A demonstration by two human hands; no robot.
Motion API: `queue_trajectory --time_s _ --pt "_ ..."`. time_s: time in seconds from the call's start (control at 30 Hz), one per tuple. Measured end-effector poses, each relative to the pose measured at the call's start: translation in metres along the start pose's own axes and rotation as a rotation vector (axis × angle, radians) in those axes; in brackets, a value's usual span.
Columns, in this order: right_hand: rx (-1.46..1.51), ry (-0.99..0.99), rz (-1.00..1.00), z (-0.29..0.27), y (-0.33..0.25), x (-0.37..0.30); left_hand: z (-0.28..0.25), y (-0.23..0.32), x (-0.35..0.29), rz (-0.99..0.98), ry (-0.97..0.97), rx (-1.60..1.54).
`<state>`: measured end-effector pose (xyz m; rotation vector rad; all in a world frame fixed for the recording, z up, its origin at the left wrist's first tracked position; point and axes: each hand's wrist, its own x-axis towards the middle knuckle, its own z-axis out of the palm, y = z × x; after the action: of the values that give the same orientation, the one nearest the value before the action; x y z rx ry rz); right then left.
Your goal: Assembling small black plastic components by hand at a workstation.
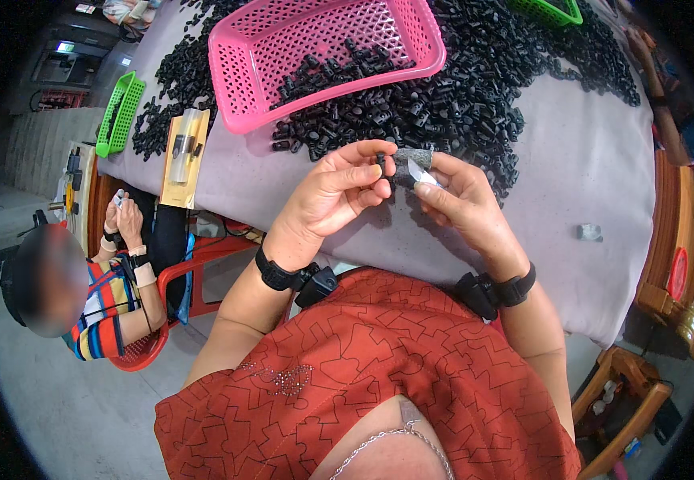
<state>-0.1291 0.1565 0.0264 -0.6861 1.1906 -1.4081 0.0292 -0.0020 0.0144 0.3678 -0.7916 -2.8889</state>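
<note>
My left hand (335,188) pinches a small black plastic part (381,162) between thumb and fingers, above the near edge of the pile. Close beside it on the right, my right hand (467,200) is closed around a small pale knife blade (420,174), its tip pointing up toward the left hand. A grey speckled wrap (416,156) covers a finger of the right hand. The two hands nearly meet. Beyond them spreads a large pile of black plastic parts (475,104), each short and roughly cylindrical.
A pink perforated basket (231,88), partly filled with black parts, stands at the pile's far side. Green baskets (121,116) sit at far left and top right. A yellow board (177,192) lies left. A grey scrap (589,232) rests at right. Another person (107,304) sits at left.
</note>
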Motion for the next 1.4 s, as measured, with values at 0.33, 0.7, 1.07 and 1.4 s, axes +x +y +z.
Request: queue_trajectory --time_s 0.33,0.7,1.07,1.4 --pt "0.002 -0.020 -0.047 0.000 -0.004 -0.004 -0.003 -0.003 0.004 0.001 0.060 0.011" --pt "0.048 -0.116 -0.064 0.005 -0.009 -0.010 0.003 -0.012 0.008 -0.013 0.081 -0.014" --pt "0.011 -0.122 -0.032 0.005 -0.008 -0.008 -0.001 -0.017 0.010 -0.041 0.049 -0.088" --pt "0.111 -0.140 0.028 -0.002 -0.001 -0.004 -0.002 -0.020 0.008 -0.064 0.012 -0.132"
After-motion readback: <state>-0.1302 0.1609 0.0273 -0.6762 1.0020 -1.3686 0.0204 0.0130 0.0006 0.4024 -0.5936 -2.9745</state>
